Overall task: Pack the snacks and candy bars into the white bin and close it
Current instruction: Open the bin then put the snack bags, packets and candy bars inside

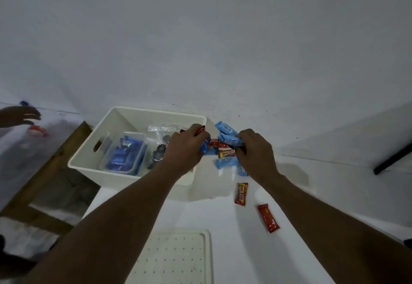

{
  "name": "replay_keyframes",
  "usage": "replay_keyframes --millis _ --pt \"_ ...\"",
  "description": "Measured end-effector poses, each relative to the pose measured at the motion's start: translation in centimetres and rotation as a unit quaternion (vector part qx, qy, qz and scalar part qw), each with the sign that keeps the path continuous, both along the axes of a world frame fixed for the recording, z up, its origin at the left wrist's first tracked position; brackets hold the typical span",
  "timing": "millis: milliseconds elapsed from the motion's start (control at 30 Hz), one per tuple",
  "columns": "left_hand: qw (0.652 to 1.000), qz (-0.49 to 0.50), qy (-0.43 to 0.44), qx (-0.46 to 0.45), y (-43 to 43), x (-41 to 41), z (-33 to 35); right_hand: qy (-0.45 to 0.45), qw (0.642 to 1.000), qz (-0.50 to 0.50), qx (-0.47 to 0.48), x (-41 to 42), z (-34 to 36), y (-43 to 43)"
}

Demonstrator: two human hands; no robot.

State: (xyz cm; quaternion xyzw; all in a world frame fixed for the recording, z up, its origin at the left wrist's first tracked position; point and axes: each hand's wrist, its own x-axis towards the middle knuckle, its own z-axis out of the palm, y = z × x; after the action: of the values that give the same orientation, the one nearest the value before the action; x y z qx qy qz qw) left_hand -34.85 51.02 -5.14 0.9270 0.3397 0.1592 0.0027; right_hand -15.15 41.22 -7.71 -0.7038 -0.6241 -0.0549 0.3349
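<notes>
Over the counter [234, 250], my left hand [186, 147] clutched a red bar [200, 131], my right hand [254, 150] blue bars [229, 138]; releasing low inside the white bin [156, 110] seemed best.

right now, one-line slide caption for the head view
Left hand grips a red bar at the edge of the white bin, right hand grips blue bars beside it; the lid lies off.

Open white bin [124, 118] holds snacks [124, 154]; candy bars [241, 193] lie beside it.
</notes>
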Motion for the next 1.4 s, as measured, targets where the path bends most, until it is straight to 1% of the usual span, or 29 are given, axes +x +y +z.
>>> replay_keyframes --millis 100,200,300,400,500,600,667,733,800,933,1000,1067,1167,1267,1333,1400 --pt "1.0 0.002 -0.003 0.006 2.9 -5.1 0.6 0.026 1.0 0.017 -0.003 -5.0 1.3 3.3" --pt "1.0 0.003 -0.009 0.011 5.5 -10.0 -0.9 0.04 0.998 0.024 -0.037 -9.9 0.6 6.0" --pt "0.999 0.008 -0.029 -0.03 7.5 -13.6 -2.9 0.053 0.995 0.023 -0.083 -13.4 -1.0 7.9" --pt "0.987 0.042 -0.06 -0.146 8.3 -15.1 -4.2 0.071 0.983 0.042 -0.165 -15.2 -2.8 9.3" --pt "0.956 0.08 -0.074 -0.273 8.7 -15.2 -5.4 0.107 0.962 0.065 -0.241 -15.9 -4.2 10.4" --pt "0.918 0.081 -0.077 -0.38 9.2 -14.5 -6.6 0.131 0.958 0.065 -0.248 -16.3 -4.8 11.0" --pt "0.906 0.07 -0.078 -0.411 9.6 -14.0 -7.1 0.148 0.959 0.051 -0.236 -16.1 -4.6 11.2" --pt "0.903 0.071 -0.079 -0.416 9.6 -13.6 -7.2 0.161 0.962 0.035 -0.217 -15.7 -4.1 11.0" --pt "0.903 0.077 -0.087 -0.415 9.4 -13.1 -7.2 0.161 0.972 0.019 -0.172 -15.1 -3.6 10.5" --pt "0.914 0.096 -0.11 -0.379 8.1 -11.5 -6.6 0.168 0.981 -0.039 -0.088 -13.4 -3.3 8.2" --pt "0.923 0.096 -0.132 -0.349 6.5 -9.9 -6.1 0.18 0.978 -0.068 -0.079 -12.1 -3.7 6.2" --pt "0.932 0.083 -0.152 -0.318 4.8 -8.0 -5.9 0.178 0.975 -0.095 -0.09 -10.4 -4.7 3.8" --pt "0.95 0.053 -0.149 -0.27 2.2 -4.8 -5.6 0.145 0.972 -0.139 -0.123 -7.5 -6.9 -0.4" --pt "0.967 0.01 -0.155 -0.202 -0.8 -1.5 -5.7 0.16 0.954 -0.19 -0.168 -5.1 -9.2 -5.0" --pt "0.968 -0.016 -0.164 -0.19 -3.0 0.5 -6.5 0.157 0.94 -0.217 -0.214 -3.7 -11.0 -7.8" --pt "0.967 -0.028 -0.15 -0.203 -4.8 2.1 -8.3 0.154 0.926 -0.226 -0.262 -2.7 -13.1 -10.3"
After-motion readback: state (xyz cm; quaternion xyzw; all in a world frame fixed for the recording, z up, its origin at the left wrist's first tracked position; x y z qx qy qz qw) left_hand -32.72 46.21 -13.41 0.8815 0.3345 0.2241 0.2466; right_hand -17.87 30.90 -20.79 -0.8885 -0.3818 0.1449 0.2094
